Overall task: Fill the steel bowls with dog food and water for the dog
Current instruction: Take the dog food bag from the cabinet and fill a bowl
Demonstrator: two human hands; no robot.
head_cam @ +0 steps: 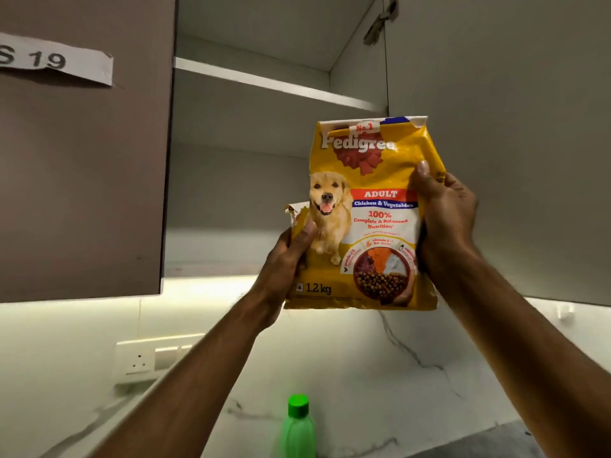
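Note:
A yellow bag of dog food (363,219), printed with a dog and "1.2 kg", is held upright in the air in front of an open wall cupboard. My left hand (291,256) grips its lower left edge, thumb on the front. My right hand (443,213) clasps its right side. The bag's top is torn open, and a torn flap sticks out at its left. A green bottle with a green cap (298,428) stands below at the bottom of the view. No steel bowls are in view.
The open cupboard (251,180) has a bare shelf board (274,82) above. Its door (496,127) stands open at the right. A closed brown door (82,176) with a paper label is at the left. A wall socket (137,363) sits on the marble backsplash.

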